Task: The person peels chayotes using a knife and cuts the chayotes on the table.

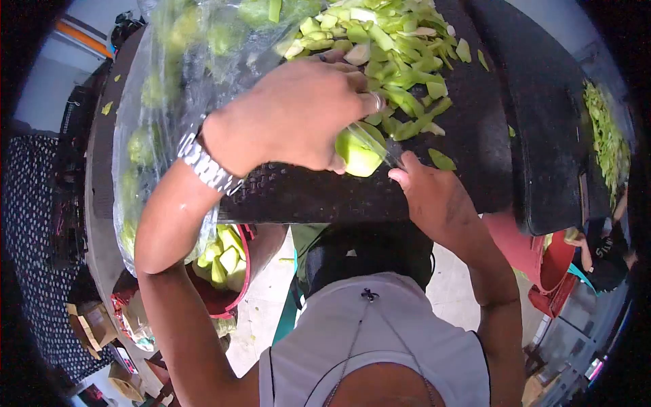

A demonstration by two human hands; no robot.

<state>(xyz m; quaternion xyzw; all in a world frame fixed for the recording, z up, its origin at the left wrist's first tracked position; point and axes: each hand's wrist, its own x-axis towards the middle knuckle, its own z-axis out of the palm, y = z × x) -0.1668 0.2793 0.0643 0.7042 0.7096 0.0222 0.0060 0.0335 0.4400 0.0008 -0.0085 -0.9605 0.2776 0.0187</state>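
Observation:
A pale green peeled fruit [360, 150] is held near the front of the dark tabletop by my left hand [298, 112], whose thumb presses its near side. A ring and a metal watch are on that hand and wrist. My right hand [434, 193] is closed around the handle end of a knife [375, 144], whose blade lies across the right side of the fruit. Its handle is hidden in my fingers. Beyond both hands is a heap of green peel pieces [400, 47]. One loose piece of peel [441, 159] lies just above my right hand.
Clear plastic [163, 115] covers green fruits on the left. A red bucket [245, 271] with cut pieces stands below the table edge. Another red bucket [557, 261] is at right, near another person [607, 251]. More peel [603, 136] lies at far right.

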